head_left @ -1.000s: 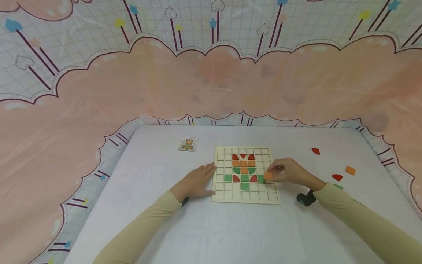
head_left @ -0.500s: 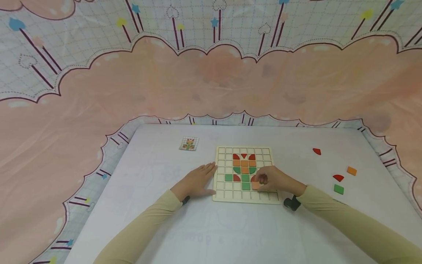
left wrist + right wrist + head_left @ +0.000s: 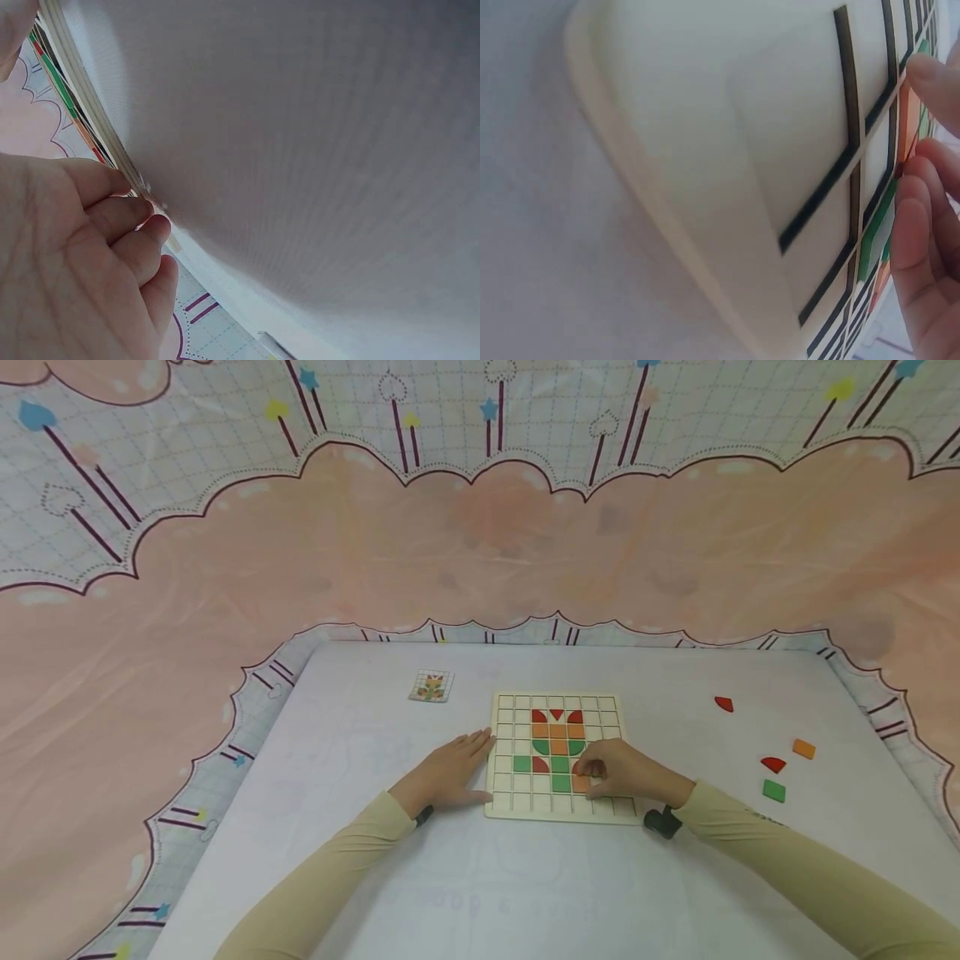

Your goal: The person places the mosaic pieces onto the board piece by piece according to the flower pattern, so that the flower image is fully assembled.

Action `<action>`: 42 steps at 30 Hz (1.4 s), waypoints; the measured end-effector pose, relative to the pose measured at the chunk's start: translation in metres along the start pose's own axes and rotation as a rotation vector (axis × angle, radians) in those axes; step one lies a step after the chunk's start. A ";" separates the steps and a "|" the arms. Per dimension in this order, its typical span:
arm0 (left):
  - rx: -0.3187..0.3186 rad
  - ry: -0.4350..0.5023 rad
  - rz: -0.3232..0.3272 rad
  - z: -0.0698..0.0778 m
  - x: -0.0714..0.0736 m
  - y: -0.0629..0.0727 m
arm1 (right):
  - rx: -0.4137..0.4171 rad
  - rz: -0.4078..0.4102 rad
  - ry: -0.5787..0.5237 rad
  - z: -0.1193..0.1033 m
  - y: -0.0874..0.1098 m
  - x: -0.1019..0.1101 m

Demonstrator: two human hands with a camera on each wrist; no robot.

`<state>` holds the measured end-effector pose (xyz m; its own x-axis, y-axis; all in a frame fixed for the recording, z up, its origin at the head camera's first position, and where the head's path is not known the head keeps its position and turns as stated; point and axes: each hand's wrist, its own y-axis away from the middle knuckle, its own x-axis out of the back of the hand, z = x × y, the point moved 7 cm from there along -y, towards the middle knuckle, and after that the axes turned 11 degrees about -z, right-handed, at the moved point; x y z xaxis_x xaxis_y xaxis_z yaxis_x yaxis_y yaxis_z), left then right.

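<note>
A cream grid board (image 3: 517,807) lies on the white table, bearing red, orange and green pieces in a flower-like pattern. My right hand (image 3: 630,768) pinches an orange square tile (image 3: 580,784) low over the board, beside the lower green square (image 3: 561,783). In the right wrist view, thumb and fingertips meet at that orange tile (image 3: 908,124); whether it sits fully in its cell is hidden. Fingers extended, my left hand (image 3: 444,772) rests against the board's left edge. The left wrist view shows its fingertips touching the board's side (image 3: 97,112).
A small pattern card (image 3: 431,686) lies behind the board to the left. Loose on the right are two red rounded pieces (image 3: 724,704), an orange square (image 3: 804,748) and a green square (image 3: 774,790). Patterned cloth (image 3: 480,552) rises behind the table.
From the board's right edge, my right hand has moved left and nearer with the orange tile, to beside the lower green square. My left hand has stayed at the board's edge.
</note>
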<state>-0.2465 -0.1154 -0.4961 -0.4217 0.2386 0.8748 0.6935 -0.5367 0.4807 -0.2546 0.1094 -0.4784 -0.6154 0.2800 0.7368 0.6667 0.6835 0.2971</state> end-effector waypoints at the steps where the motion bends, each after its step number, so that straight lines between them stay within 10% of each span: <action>1: 0.001 0.001 0.000 0.000 0.000 0.000 | 0.005 0.001 -0.004 0.001 0.001 0.001; 19: -0.002 -0.022 0.014 -0.002 -0.003 -0.002 | 0.079 0.081 -0.219 0.061 0.097 0.094; 31: 0.004 -0.013 0.007 -0.001 -0.004 0.000 | -0.262 0.283 -0.301 0.173 0.187 0.126; 42: -0.006 -0.016 0.008 0.001 -0.001 -0.001 | -0.537 0.289 -0.386 0.251 0.219 0.092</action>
<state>-0.2458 -0.1147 -0.4975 -0.4062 0.2473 0.8797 0.6934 -0.5435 0.4730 -0.2710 0.4541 -0.4976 -0.4218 0.6854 0.5935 0.8790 0.1486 0.4532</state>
